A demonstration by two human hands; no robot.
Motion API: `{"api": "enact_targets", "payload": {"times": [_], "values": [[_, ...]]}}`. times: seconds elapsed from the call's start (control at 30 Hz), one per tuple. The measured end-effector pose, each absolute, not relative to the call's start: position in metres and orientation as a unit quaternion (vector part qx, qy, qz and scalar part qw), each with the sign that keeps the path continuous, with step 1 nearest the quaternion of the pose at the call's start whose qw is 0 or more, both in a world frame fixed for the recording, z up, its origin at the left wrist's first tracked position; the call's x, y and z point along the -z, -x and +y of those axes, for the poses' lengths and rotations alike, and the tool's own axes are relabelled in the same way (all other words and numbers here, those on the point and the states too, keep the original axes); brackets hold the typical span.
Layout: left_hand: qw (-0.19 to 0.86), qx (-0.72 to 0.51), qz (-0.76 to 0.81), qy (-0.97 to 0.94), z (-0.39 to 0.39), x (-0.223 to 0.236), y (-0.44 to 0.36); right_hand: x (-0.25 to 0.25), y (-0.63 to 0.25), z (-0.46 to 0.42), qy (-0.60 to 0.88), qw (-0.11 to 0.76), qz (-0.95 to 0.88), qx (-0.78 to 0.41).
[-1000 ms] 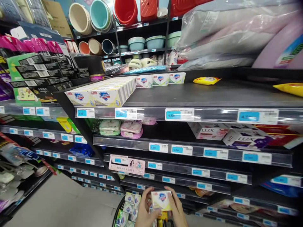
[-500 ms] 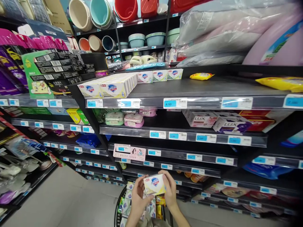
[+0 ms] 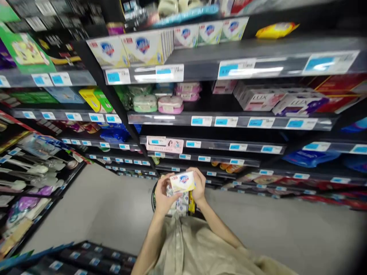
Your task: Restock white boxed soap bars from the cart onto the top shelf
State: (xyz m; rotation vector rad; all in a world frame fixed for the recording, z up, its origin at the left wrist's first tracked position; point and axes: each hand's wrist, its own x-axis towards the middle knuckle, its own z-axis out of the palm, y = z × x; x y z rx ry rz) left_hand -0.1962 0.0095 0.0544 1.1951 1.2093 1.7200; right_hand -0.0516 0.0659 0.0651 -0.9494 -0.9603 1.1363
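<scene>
Between my two hands is a white and yellow Safeguard soap box (image 3: 182, 181), its printed front facing up toward me. My left hand (image 3: 164, 196) grips its left end, the thumb along the lower edge. At the right end, the fingers of my right hand (image 3: 198, 185) are closed round the box. Below the hands stands a dark basket (image 3: 153, 198) with more soap boxes (image 3: 181, 208) and a yellow packet (image 3: 191, 202) inside; my hands and shirt hide much of it.
On the upper shelf are rows of Safeguard boxes (image 3: 143, 47) and a yellow packet of another kind (image 3: 276, 30). Pink and purple LUX boxes (image 3: 260, 97) and plastic soap cases (image 3: 170, 105) fill parts of the shelf below. At left, a rack holds utensils (image 3: 31, 166).
The view has tilted downward, so the shelves sit higher in the picture and more of my shirt and the floor shows. Both hands still hold the soap box.
</scene>
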Motion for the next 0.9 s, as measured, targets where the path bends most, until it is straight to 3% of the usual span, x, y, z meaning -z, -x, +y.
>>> {"api": "enact_targets", "payload": {"times": [0.4,0.7,0.9], "values": [[0.312,-0.696,0.419,-0.493,-0.028,-0.051,0.19,-0.066,0.042,0.025,0.428,0.604,-0.452,-0.498],[0.174,-0.695,0.497,-0.489,-0.055,-0.064,0.131,-0.065,0.003,-0.005,0.351,0.491,-0.462,-0.65],[0.098,-0.606,0.52,-0.594,-0.074,-0.068,0.07,-0.064,-0.047,-0.036,0.307,0.479,-0.295,-0.768]]}}
